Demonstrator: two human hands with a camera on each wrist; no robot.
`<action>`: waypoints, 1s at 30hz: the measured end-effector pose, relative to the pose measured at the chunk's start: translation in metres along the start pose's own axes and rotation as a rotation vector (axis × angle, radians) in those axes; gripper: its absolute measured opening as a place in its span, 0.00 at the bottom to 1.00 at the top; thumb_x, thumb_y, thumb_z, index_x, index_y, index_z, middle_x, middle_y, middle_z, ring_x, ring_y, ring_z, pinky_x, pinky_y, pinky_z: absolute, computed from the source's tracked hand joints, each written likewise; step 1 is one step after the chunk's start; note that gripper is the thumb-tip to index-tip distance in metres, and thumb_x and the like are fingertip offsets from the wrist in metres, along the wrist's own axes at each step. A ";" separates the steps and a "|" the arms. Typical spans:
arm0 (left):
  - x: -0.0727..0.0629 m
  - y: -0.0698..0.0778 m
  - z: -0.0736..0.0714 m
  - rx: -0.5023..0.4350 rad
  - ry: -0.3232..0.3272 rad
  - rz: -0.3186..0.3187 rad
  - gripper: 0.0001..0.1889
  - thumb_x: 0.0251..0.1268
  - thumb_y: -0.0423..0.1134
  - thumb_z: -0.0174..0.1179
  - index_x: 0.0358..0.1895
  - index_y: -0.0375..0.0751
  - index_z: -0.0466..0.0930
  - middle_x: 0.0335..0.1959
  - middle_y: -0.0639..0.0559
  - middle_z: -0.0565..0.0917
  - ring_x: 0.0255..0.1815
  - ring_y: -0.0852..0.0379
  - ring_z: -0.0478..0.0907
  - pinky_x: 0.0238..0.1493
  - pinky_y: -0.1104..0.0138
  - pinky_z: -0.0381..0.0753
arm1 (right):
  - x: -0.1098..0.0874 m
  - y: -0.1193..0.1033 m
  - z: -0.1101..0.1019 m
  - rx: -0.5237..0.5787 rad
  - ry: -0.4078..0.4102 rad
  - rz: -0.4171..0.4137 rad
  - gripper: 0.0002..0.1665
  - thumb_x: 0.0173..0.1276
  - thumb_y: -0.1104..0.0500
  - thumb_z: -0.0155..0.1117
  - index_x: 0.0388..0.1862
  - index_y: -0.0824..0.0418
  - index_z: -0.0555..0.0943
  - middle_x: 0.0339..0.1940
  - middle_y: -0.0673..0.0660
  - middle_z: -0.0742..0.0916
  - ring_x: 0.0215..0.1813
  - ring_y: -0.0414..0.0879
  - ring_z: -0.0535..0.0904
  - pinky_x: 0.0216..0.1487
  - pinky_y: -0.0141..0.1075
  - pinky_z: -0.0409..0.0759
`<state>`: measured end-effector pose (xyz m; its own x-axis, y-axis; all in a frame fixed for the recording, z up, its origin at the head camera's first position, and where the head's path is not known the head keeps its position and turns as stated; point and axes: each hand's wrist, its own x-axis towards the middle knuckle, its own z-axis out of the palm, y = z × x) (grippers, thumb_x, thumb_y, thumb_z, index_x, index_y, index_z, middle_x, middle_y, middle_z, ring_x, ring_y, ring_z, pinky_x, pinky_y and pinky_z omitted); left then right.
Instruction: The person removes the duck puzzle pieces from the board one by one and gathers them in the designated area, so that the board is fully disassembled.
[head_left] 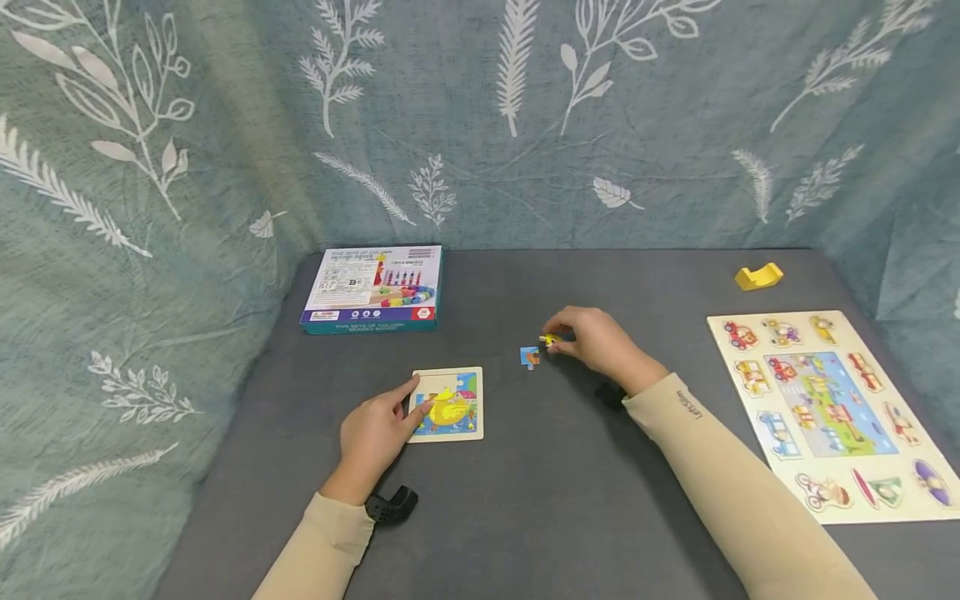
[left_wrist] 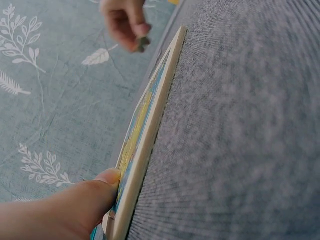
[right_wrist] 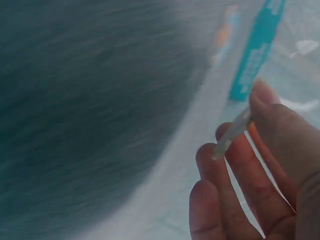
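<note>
A small duck jigsaw puzzle in a pale wooden tray [head_left: 477,426] lies flat on the table. My left hand [head_left: 375,429] grips the tray's left side, the thumb over the picture and the index finger at the upper left corner. In the left wrist view this thumb [left_wrist: 107,180] lies over the near edge. Between thumb and fingers, my right hand [head_left: 596,340] pinches a small yellow puzzle piece [head_left: 550,340] above the table. The right wrist view shows that piece [right_wrist: 231,136] edge-on. A blue and orange puzzle piece [head_left: 529,357] lies just left of the right hand.
A box with bead pictures [head_left: 371,289] lies at the back left. On the right is a large wooden vehicle puzzle board [head_left: 832,333], and behind it a yellow holder-shaped block [head_left: 759,277]. A leaf-patterned cloth [head_left: 480,125] hangs behind the dark table [head_left: 510,517].
</note>
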<state>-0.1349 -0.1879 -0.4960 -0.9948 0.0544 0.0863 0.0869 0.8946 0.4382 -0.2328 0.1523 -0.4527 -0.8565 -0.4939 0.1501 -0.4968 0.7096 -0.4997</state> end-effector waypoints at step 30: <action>0.000 0.000 0.000 0.009 0.003 0.036 0.31 0.67 0.52 0.73 0.70 0.45 0.81 0.15 0.56 0.67 0.14 0.57 0.60 0.19 0.64 0.53 | 0.013 -0.101 0.052 -0.035 -0.130 -0.117 0.13 0.75 0.59 0.71 0.56 0.59 0.89 0.41 0.53 0.85 0.35 0.43 0.80 0.39 0.35 0.79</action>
<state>-0.1344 -0.1884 -0.4959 -0.9909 0.0853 0.1041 0.1219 0.8963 0.4264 -0.1864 0.0480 -0.4443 -0.7683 -0.6333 0.0930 -0.5985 0.6593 -0.4552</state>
